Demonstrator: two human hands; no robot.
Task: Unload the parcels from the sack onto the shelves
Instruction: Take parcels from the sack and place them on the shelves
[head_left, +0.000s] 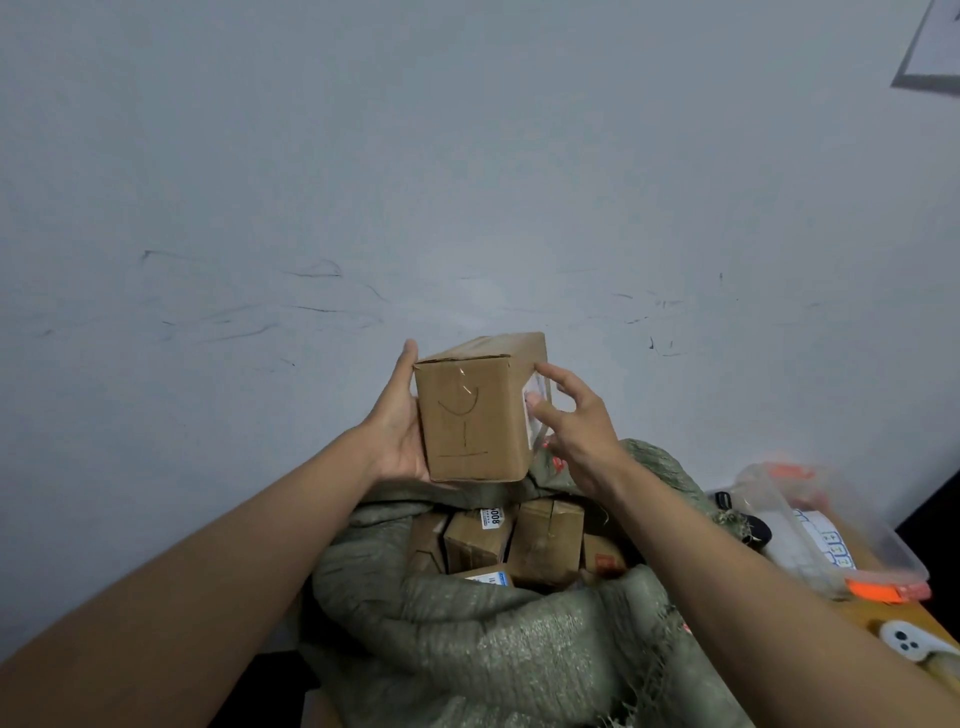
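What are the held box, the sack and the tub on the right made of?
Held box: brown cardboard, matte, taped seam, pen marks.
Sack: coarse woven fabric, grey-green, frayed edge; probably plastic weave.
Tub: clear plastic, likely; contents show through, orange clips.

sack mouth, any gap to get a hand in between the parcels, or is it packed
Packed: the parcels in the sack stand side by side, filling the mouth of the green sack. The one dark gap lies at their near edge, against the folded rim. The table on the right is crowded by a plastic tub.
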